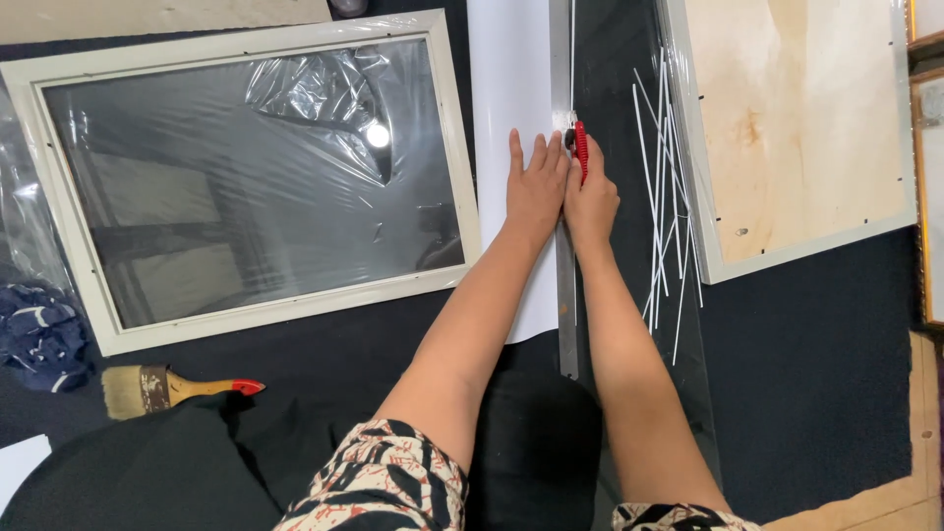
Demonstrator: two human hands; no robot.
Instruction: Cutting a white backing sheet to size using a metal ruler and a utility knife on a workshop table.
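- Pressing flat with our left hand (536, 187), fingers spread and palm down, we hold one white sheet (511, 88) in the upper middle of the frame; the hand grips nothing, it only bears on the sheet, just left of one long metal ruler (565, 305) that runs from the top edge down to the centre
- our right hand (593, 202) is closed around one red-handled cutter (580, 149), whose tip sits against the ruler's right edge near the top centre; the two hands touch side by side
- right of the ruler we see one clear glossy sheet (615, 79) lying on the dark mat (816, 374); on it, right of centre, lies a loose bundle of thin white strips (664, 197), too crossed over for us to count exactly
- one pale frame (261, 295) fills the upper left, its dark pane covered with crinkled clear film
- one second pale frame (703, 177) lies face down at the upper right, showing a stained light backing board (796, 118)
- one paintbrush (162, 386) with a wooden handle and red tip lies at the lower left; one blue patterned cloth (39, 334) is bunched at the left edge
- two patterned sleeves (383, 477) show at the bottom edge.
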